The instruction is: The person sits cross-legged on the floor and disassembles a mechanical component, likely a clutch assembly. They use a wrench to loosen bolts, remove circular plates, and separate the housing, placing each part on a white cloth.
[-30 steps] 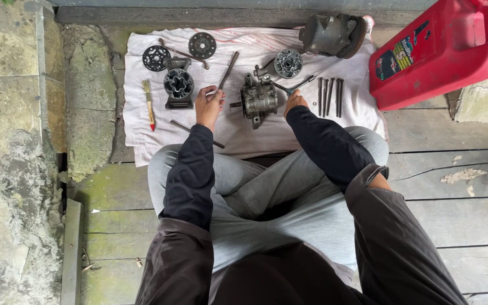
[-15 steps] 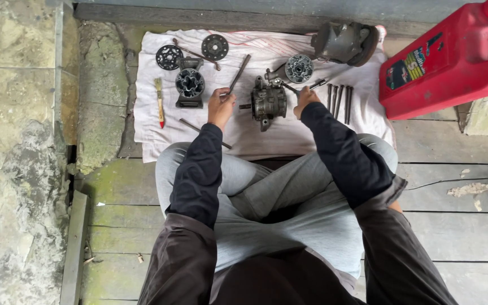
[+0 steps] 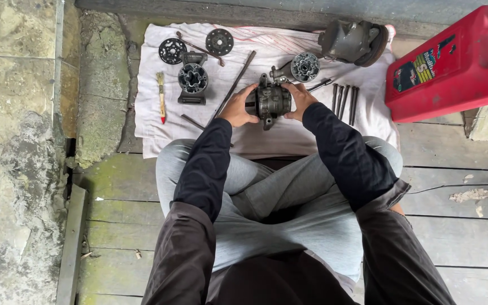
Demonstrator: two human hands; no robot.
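You sit cross-legged on a wooden floor (image 3: 458, 169), and a white cloth (image 3: 289, 141) is spread out in front of your knees. A big red jug (image 3: 453, 62) stands just past the cloth's right edge. A dark metal housing (image 3: 351, 40) lies at the cloth's far right corner.

Near the middle of the cloth, close to its near edge, you hold a grey metal pump body (image 3: 272, 100) between both hands. Your left hand (image 3: 237, 107) grips its left side, with the fingers curled over the top and the thumb low down. Your right hand (image 3: 299, 100) grips its right side, with the fingers wrapped around it. The pump body sits right between your fingers, and they touch it on both sides.

A round part with holes (image 3: 192, 79) lies toward the cloth's left side. Two flat black discs (image 3: 219, 41) lie near the far edge. A toothed round piece (image 3: 304, 66) lies just behind the pump body. A long thin rod (image 3: 235, 83) lies tilted beside your left hand. A row of bolts (image 3: 344, 101) lies to the right of your right hand. A small brush (image 3: 161, 96) lies near the left edge.
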